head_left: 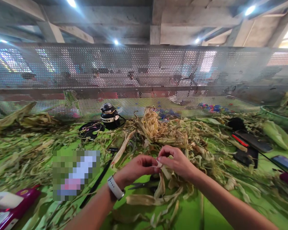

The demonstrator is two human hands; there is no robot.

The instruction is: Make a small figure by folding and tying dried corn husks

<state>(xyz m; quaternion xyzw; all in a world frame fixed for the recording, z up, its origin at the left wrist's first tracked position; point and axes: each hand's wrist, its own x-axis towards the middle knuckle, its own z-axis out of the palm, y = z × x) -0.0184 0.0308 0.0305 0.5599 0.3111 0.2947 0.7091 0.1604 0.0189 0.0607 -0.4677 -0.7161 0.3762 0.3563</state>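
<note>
My left hand point(139, 167) and my right hand point(176, 161) meet over the green tabletop, fingertips almost touching. Both pinch a narrow, pale corn husk strip point(159, 164) between thumb and fingers; the fingers partly cover it. Right below them hangs or lies a longer dry husk piece point(161, 187); whether it joins the held strip I cannot tell. Dark scissors point(144, 185) rest under the hands, partly hidden by husks. Beyond the hands stands a bundle of thin, straw-coloured husk strands point(150, 123). A pale watch point(115, 188) circles my left wrist.
Loose dry husks point(206, 153) litter the green table. A black bottle point(109, 117) stands near the perforated metal screen point(139, 64). Phones point(254, 140) lie at right beside a green basin point(280, 118). A purple device point(19, 204) sits at left; people show dimly behind the screen.
</note>
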